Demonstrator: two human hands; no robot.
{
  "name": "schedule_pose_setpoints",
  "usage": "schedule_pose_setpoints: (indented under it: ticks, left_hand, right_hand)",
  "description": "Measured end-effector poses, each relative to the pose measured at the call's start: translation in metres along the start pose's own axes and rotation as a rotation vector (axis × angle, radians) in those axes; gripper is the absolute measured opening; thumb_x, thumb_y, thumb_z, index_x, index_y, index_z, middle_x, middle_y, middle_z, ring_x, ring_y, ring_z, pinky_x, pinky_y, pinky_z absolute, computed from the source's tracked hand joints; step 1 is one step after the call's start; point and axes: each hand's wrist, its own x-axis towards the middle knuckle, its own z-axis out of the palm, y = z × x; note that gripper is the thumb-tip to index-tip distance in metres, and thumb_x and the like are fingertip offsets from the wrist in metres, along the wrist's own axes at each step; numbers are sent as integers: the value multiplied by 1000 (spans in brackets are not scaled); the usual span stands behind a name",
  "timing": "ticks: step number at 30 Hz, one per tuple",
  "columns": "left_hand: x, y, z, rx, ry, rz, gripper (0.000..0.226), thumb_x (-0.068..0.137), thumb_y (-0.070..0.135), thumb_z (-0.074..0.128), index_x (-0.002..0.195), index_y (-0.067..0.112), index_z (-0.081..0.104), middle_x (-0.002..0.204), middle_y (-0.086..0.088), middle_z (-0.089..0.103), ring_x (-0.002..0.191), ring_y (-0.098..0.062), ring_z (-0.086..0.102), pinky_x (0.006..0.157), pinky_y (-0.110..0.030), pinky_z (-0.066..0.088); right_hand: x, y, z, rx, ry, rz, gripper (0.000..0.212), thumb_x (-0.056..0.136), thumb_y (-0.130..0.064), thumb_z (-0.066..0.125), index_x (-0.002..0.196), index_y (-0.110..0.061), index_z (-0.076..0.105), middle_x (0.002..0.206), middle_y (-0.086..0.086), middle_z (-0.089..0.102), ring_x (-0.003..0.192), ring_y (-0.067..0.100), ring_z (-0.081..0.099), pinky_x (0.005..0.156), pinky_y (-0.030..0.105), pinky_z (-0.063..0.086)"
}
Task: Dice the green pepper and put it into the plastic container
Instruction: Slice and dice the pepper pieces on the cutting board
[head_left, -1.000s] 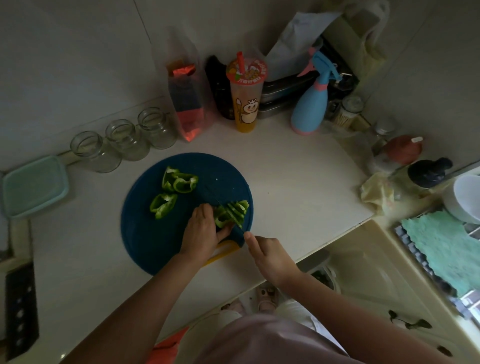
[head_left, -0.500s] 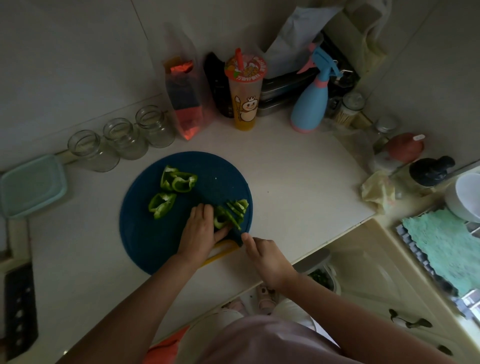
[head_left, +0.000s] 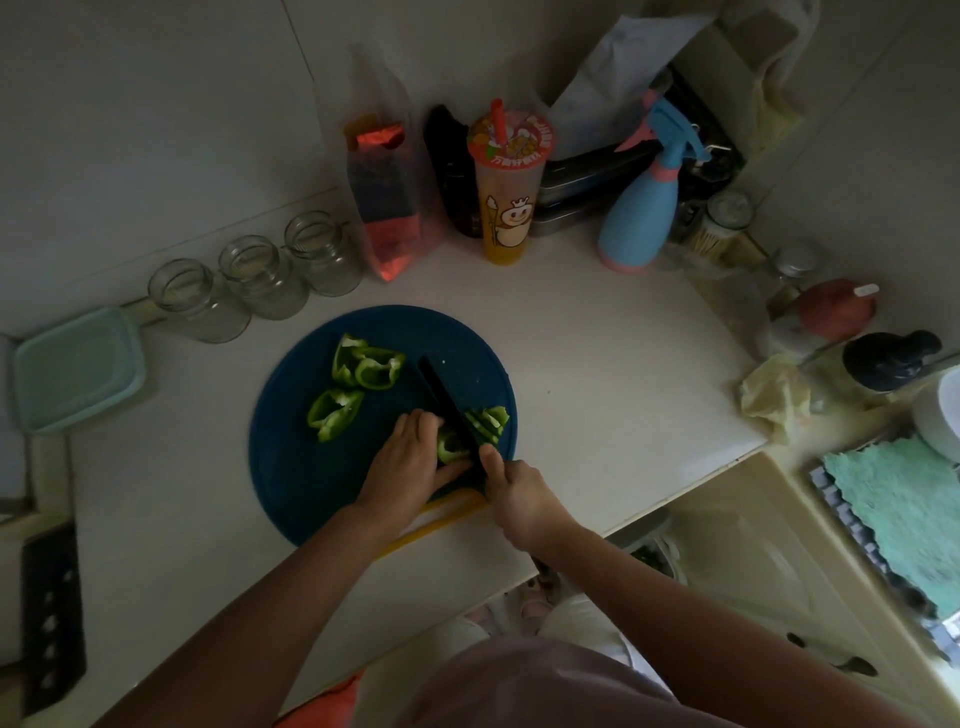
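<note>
**Knife (head_left: 447, 405) Lying Across a Green Pepper Piece (head_left: 451, 448)**

The left hand (head_left: 410, 457) is holding the green pepper piece down on the right part of the round blue cutting board (head_left: 311, 483). Its fingers are bending over the top of the piece and its thumb is lying along the near side. The right hand (head_left: 511, 491) is gripping the handle of the dark knife, with the fist closed round it and the forefinger stretching forward along the back of the blade. The blade is lying edge-down across the pepper, right beside the left fingertips, and its tip is pointing away from the person toward the middle of the board. The two hands are sitting close together near the board's near edge.

Just right of the blade, cut strips (head_left: 488, 422) are lying in a small row by the board's right rim. Two bigger pepper pieces (head_left: 369, 362) are lying on the left half of the board, apart from the knife. One is lying farther back, and the nearer piece (head_left: 334, 413) is lying toward the left, both showing their pale insides.

The plastic container (head_left: 78, 366) — pale teal, square with rounded corners — is sitting at the far left of the white counter (head_left: 597, 374), well apart from the board. In the dim light I cannot tell whether its lid is on.

Three glass jars (head_left: 262, 278) are standing in a row behind the board. A drink cup (head_left: 506, 192) with a red straw and a blue spray bottle (head_left: 644, 213) are standing farther back by the wall.
</note>
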Motion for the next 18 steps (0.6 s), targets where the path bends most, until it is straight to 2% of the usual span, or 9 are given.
schedule_pose_setpoints:
  ticks: [4, 7, 11, 18]
  left_hand:
    - [-4, -2, -2, 25, -22, 24, 55, 64, 33, 80, 101, 8, 48, 88, -10, 58, 80, -26, 60, 59, -27, 49]
    - [-8, -1, -1, 38, -9, -17, 54, 66, 31, 80, 104, 3, 55, 91, -11, 59, 82, -26, 60, 64, -30, 51]
    - [-8, 3, -2, 64, 68, -88, 55, 65, 27, 82, 103, -3, 57, 86, -14, 59, 77, -29, 60, 65, -34, 53]
    - [-7, 7, 0, 35, 82, -124, 51, 68, 32, 78, 97, -1, 54, 84, -13, 58, 76, -29, 58, 62, -32, 50]
  right_hand:
    - [8, -17, 12, 34, 91, -15, 56, 100, -51, 24, 61, -15, 42, 59, 1, 46, 52, 13, 43, 52, 23, 36]
    - [11, -18, 16, 230, 129, 46, 57, 98, -54, 25, 62, -14, 43, 54, 1, 43, 46, 14, 42, 50, 31, 39]
    - [10, -14, 5, 344, 53, 74, 57, 95, -60, 30, 62, -15, 42, 50, 0, 38, 34, 11, 34, 39, 22, 33]
    - [-10, 3, -8, 348, -57, 43, 56, 93, -61, 33, 65, -15, 44, 47, -3, 36, 35, 10, 30, 38, 19, 28]
